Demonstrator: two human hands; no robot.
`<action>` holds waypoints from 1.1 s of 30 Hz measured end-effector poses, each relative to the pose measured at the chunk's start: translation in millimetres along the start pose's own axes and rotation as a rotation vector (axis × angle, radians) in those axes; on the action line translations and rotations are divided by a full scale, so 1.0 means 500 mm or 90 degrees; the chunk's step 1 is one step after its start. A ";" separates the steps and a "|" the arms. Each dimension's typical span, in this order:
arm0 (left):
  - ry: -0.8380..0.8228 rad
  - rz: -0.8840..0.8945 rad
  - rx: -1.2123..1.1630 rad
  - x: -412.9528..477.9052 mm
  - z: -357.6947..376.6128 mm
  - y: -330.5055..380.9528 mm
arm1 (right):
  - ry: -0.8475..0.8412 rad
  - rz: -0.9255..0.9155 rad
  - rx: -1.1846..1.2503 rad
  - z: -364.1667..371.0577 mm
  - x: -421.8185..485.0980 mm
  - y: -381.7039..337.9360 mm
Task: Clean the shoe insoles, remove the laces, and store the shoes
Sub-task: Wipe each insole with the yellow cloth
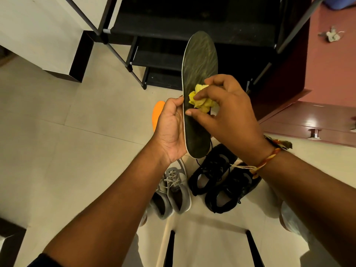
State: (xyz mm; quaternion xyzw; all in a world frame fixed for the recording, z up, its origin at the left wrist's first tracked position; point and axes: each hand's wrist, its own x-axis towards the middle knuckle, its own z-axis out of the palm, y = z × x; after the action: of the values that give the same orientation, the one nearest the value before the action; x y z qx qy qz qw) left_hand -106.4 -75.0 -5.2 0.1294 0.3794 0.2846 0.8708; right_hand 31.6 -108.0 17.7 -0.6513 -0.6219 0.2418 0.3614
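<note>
Our left hand [171,130] curls round the edge of the dark insole [200,60], holding it toe-up so its face stays clear. Our right hand [225,110] pinches a crumpled yellow cloth [201,100] against it to wipe. On the floor [77,141] below, the black shoes [221,182] are still laced.

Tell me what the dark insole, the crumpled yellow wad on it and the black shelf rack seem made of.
Dark insole with a pale edge: likely foam under matte fabric, judging by the white edge layer. Crumpled yellow wad: cloth or paper, too bunched to tell. Black shelf rack: grey tubes, probably metal; dull black shelves, possibly fabric.
</note>
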 end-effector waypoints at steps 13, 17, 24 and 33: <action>0.016 0.001 0.019 0.003 0.006 -0.020 | -0.013 -0.013 -0.062 0.002 0.008 0.013; 0.043 0.017 0.025 -0.001 0.006 -0.019 | -0.023 -0.042 0.000 0.000 0.004 0.016; 0.111 0.052 -0.013 -0.011 0.003 0.021 | -0.137 -0.165 0.105 0.018 -0.034 -0.012; 0.020 -0.052 0.144 -0.006 0.031 -0.035 | 0.049 -0.127 -0.066 -0.047 0.036 0.058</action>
State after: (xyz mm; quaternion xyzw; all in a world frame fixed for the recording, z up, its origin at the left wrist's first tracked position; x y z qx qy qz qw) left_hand -89.8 -91.0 -0.3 0.2069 0.4276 0.2063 0.8555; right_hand 70.1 -93.5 12.4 -0.6126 -0.6811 0.1469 0.3732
